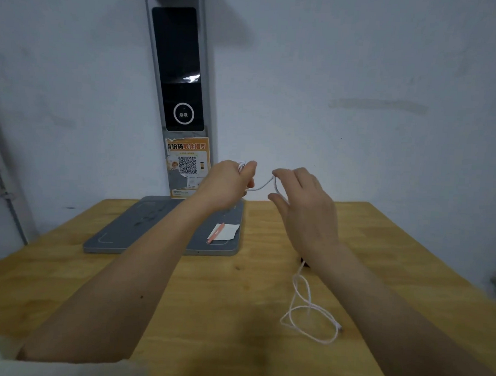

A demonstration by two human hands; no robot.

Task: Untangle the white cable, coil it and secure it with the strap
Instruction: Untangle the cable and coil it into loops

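My left hand (230, 184) is raised above the table, closed around a small bunch of the white cable (304, 301) near its end. A short span of cable runs from it across to my right hand (305, 210), whose thumb and fingers pinch the cable. From the right hand the cable drops behind my wrist to the wooden table (207, 314), where it lies in loose loops with a plug end at the right. A small dark thing (304, 262), perhaps the strap, peeks out under my right wrist.
A grey flat base (142, 234) of a tall scanner stand (181, 71) sits at the back of the table against the wall. On it lie a white paper slip (228, 232) and a pink pen (215, 234). An orange QR poster (186, 165) hangs on the stand.
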